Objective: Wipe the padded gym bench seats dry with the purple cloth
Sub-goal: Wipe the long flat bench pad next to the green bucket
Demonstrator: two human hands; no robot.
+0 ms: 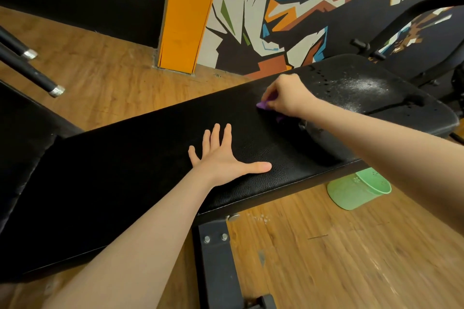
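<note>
The purple cloth [263,104] sits right of centre in the frame, bunched in the right hand [283,95], whose grip is curled tight around it; mid-wipe on the long pad [150,170]; the left hand [221,158] lies flat, fingers spread, on the surface; next, probably, the one speckled, seemingly wet seat [364,88] at upper right needs firm strokes; two pads, one cloth, one green tub [359,190].

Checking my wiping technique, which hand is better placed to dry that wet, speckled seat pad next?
Right. The right hand already grips the purple cloth beside the wet seat pad. The left hand rests flat on the long pad, farther away.
</note>
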